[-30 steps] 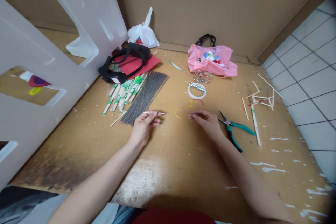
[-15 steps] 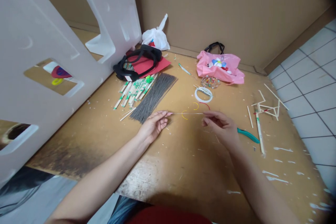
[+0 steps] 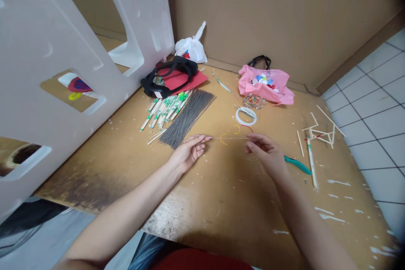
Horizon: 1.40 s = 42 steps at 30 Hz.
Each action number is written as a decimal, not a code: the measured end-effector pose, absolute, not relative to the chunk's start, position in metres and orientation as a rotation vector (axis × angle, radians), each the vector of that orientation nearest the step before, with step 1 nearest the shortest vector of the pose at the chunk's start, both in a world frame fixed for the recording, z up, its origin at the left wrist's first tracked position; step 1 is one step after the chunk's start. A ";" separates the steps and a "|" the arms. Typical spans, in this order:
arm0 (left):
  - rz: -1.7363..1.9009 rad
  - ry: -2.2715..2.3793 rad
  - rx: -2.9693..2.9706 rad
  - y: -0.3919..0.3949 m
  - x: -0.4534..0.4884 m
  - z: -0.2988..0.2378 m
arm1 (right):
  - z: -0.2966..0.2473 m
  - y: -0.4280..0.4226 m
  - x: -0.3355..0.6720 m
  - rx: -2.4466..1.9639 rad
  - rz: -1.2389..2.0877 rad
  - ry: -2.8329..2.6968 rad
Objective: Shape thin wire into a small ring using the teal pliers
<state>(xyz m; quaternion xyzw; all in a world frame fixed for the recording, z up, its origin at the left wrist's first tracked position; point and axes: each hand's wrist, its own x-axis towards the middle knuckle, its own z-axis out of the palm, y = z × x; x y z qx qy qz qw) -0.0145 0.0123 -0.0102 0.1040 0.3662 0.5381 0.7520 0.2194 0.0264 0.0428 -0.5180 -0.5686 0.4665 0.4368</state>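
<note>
My left hand pinches one end of a thin grey wire just above the wooden board. My right hand pinches the other end, so the wire runs level between the two. A yellow curved wire piece lies under it on the board. Close to my left hand is a bundle of grey wires. Teal-handled pliers lie just right of my right hand, partly hidden by it.
Paper-wrapped chopsticks, a black strap on red paper, a white tape ring, a pink bag, a white bag and a stick frame lie about. A white plastic panel stands at left. Tiled floor lies right.
My right hand has taken hold of the wire's free end, and both hands now hold it stretched between them. The camera view has shifted slightly.
</note>
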 end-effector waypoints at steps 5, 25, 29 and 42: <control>1.156 0.784 0.251 0.011 -0.013 -0.011 | 0.044 0.026 0.214 -1.308 1.188 -1.443; 1.202 0.875 0.395 0.006 -0.008 -0.001 | 0.021 0.035 0.220 -1.393 1.194 -1.499; 1.202 0.883 0.398 0.006 -0.008 -0.001 | 0.021 0.034 0.219 -1.383 1.174 -1.518; 1.202 0.944 0.460 0.004 -0.007 0.000 | 0.003 0.105 0.265 -1.734 0.083 -2.384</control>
